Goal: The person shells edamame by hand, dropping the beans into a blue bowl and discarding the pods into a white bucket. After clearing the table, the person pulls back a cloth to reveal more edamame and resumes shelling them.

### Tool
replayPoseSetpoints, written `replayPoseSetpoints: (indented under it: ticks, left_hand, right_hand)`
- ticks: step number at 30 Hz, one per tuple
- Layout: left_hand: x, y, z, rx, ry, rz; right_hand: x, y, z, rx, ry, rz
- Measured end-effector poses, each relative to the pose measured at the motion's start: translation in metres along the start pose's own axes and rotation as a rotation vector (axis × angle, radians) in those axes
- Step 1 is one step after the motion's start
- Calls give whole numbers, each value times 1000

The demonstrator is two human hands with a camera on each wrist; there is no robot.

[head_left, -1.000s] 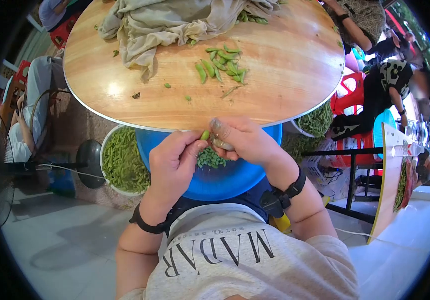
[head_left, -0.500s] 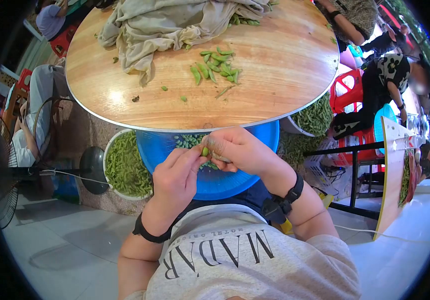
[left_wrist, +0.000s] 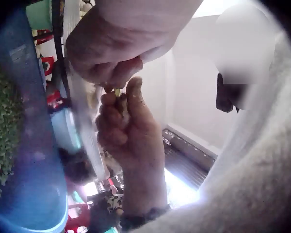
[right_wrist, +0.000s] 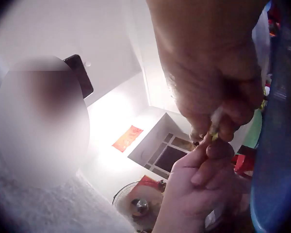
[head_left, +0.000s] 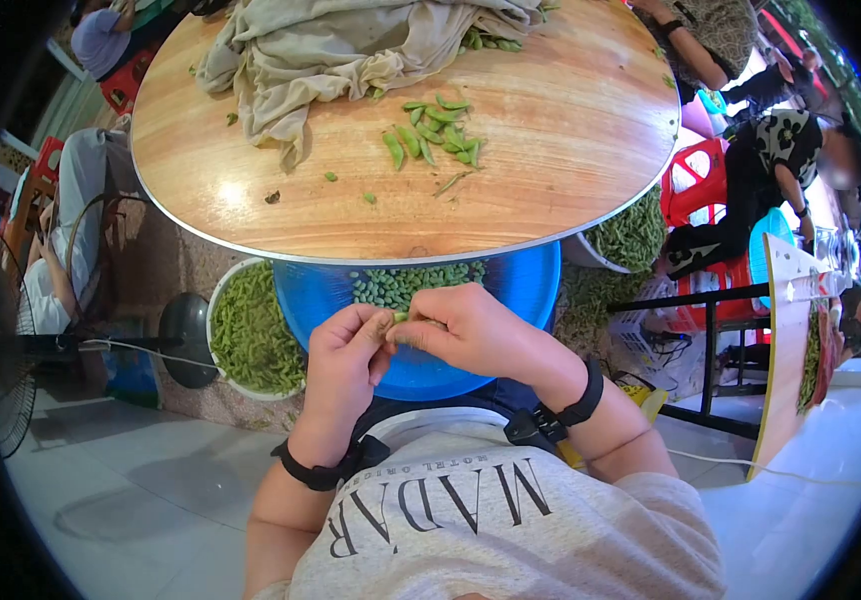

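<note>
Both hands meet over a blue basin (head_left: 431,375) in front of my shirt. Between the fingertips is a green edamame pod (head_left: 400,317), mostly covered by the fingers. My left hand (head_left: 344,345) pinches one end with thumb and forefinger. My right hand (head_left: 471,325) has its thumb and curled fingers on the other end, and the pod's yellow-green tip (right_wrist: 215,135) shows between the hands in the right wrist view. Shelled green beans (head_left: 416,283) lie in the basin below and beyond the hands.
A wooden table (head_left: 351,215) overhangs the basin's far side, with loose pods (head_left: 436,130) and a crumpled cloth (head_left: 331,60) on it. A white tub of pods (head_left: 256,335) stands left, another tub (head_left: 626,235) right. A fan (head_left: 13,340) stands far left.
Both hands have come a little nearer to my body and turned, with the pod now mostly hidden by fingers. More of the shelled beans shows. The view has shifted slightly.
</note>
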State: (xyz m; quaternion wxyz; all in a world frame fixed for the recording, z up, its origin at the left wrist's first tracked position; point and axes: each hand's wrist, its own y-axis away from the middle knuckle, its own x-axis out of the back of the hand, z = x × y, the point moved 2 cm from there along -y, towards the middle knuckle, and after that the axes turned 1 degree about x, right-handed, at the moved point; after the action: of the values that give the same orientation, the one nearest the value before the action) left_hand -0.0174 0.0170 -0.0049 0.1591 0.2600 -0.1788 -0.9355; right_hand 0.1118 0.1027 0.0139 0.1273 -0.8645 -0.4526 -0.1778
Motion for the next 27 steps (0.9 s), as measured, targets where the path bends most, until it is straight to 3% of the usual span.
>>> replayPoseSetpoints:
  ticks: [3, 9, 12, 15, 18, 21, 24, 27]
  left_hand:
    - [0, 1, 0, -95, -68, 11]
    - [0, 5, 1, 22, 118, -103]
    - [0, 4, -2, 38, 189, -112]
    - [4, 4, -5, 127, 260, -160]
    - [11, 0, -10, 171, 313, -216]
    - [18, 0, -11, 14, 73, 27]
    - [13, 0, -10, -85, 39, 93]
    - [19, -2, -14, 36, 189, 55]
  right_hand:
    - [6, -1, -14, 34, 143, 176]
    - [0, -5, 7, -17, -302, 42]
    - [-1, -6, 11, -173, -485, -4]
    - [-3, -9, 11, -86, -473, -16]
    - [-7, -10, 14, -114, -397, -10]
    - [-6, -10, -4, 111, 164, 217]
    - [-18, -10, -1, 118, 37, 189]
    - [-22, -12, 9, -3, -73, 158]
